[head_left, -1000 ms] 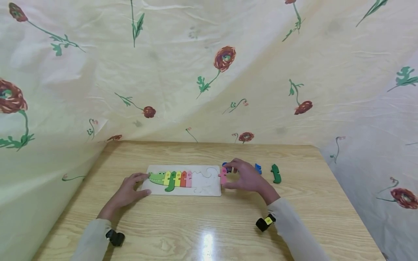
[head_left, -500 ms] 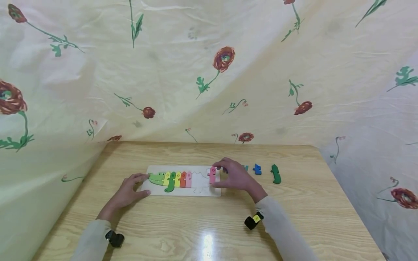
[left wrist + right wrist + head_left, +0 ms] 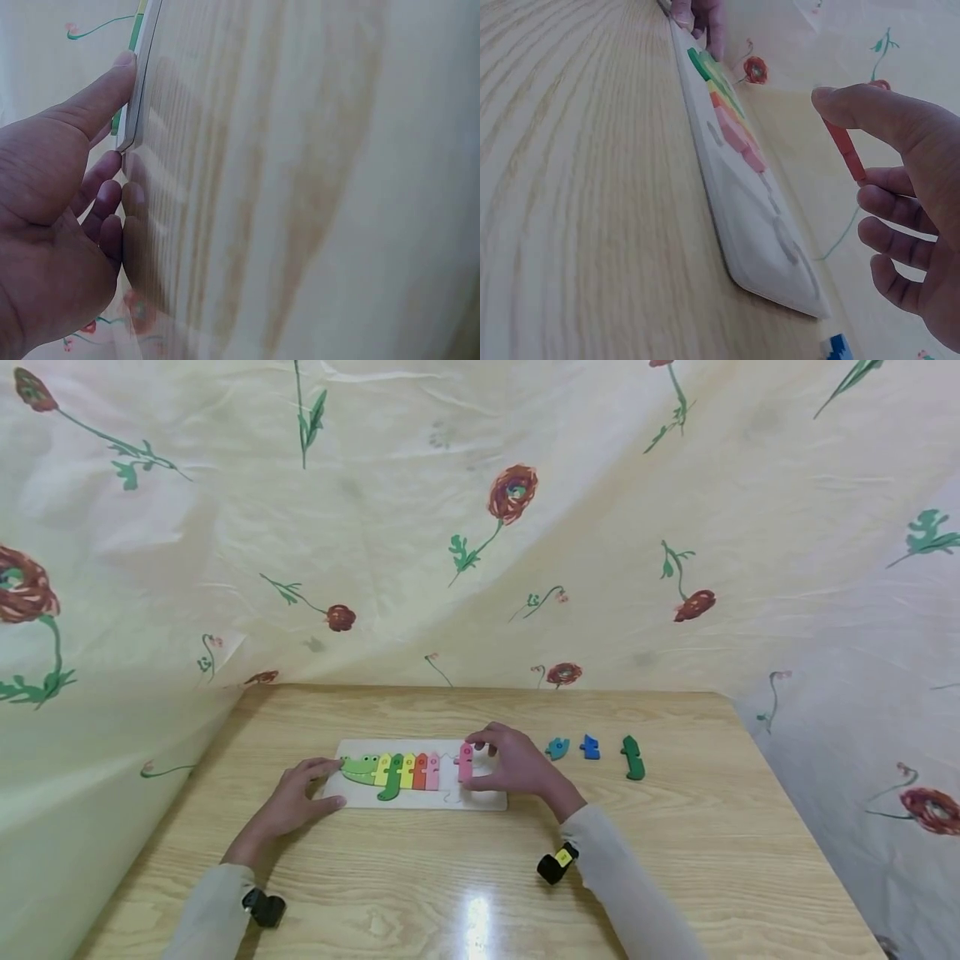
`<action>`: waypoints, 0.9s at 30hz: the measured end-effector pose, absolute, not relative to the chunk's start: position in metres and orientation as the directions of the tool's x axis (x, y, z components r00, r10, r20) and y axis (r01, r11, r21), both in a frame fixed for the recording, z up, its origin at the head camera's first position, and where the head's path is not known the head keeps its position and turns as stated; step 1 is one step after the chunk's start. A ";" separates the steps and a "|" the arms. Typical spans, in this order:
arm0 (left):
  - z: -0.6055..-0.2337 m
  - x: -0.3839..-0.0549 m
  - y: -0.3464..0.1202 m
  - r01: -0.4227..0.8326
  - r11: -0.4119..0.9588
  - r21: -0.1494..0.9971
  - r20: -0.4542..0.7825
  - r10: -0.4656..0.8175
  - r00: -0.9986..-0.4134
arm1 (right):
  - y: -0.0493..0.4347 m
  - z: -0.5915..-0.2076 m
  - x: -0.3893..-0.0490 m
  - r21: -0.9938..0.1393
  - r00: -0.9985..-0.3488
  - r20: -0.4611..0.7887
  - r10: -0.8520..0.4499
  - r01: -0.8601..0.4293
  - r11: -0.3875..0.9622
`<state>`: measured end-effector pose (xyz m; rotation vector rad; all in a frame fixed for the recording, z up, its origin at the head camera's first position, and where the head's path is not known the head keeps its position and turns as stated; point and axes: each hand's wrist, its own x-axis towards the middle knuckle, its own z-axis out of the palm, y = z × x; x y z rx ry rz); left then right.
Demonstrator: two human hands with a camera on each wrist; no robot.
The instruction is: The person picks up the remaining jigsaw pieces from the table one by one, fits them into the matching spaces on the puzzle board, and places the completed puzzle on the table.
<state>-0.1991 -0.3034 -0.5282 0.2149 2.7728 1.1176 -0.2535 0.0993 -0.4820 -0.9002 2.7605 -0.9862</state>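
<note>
Currently, the right hand (image 3: 519,764) pinches a pink puzzle piece (image 3: 466,765), grip narrowed to its length, above the crocodile puzzle board (image 3: 412,801), toward the desk (image 3: 405,877)'s far edge. The left hand (image 3: 298,795), grip loosely spread, touches the board's end facing the desk's left edge.

Board (image 3: 420,801) partly hidden by the right hand (image 3: 513,764), blue piece (image 3: 839,348) cut off at right wrist view's bottom edge
</note>
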 end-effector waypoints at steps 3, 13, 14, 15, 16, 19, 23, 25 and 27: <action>-0.528 -0.199 -0.303 0.074 0.709 0.702 -0.084 0.185 -0.979 | 0.095 -0.486 -0.255 -0.615 -0.829 0.106 -0.549 -0.489 0.619; -0.526 -0.198 -0.303 0.072 0.706 0.705 -0.081 0.182 -0.980 | 0.081 -0.491 -0.258 -0.643 -0.823 0.081 -0.563 -0.474 0.601; -0.526 -0.198 -0.303 0.074 0.705 0.705 -0.080 0.183 -0.980 | 0.080 -0.491 -0.259 -0.644 -0.824 0.076 -0.561 -0.470 0.603; -0.527 -0.198 -0.303 0.075 0.705 0.705 -0.079 0.184 -0.980 | 0.079 -0.492 -0.259 -0.644 -0.825 0.070 -0.561 -0.467 0.606; -0.527 -0.198 -0.304 0.075 0.704 0.706 -0.079 0.185 -0.980 | 0.078 -0.493 -0.259 -0.644 -0.826 0.066 -0.560 -0.464 0.608; -0.528 -0.198 -0.303 0.069 0.703 0.708 -0.084 0.181 -0.980 | 0.075 -0.496 -0.261 -0.642 -0.831 0.059 -0.553 -0.456 0.616; -0.528 -0.198 -0.303 0.062 0.706 0.705 -0.089 0.175 -0.980 | 0.071 -0.501 -0.262 -0.638 -0.837 0.047 -0.545 -0.445 0.629; -0.528 -0.198 -0.303 0.066 0.708 0.704 -0.088 0.179 -0.980 | 0.069 -0.503 -0.262 -0.638 -0.839 0.041 -0.543 -0.440 0.632; -0.528 -0.198 -0.304 0.061 0.705 0.707 -0.090 0.176 -0.980 | 0.067 -0.504 -0.263 -0.642 -0.839 0.035 -0.543 -0.436 0.631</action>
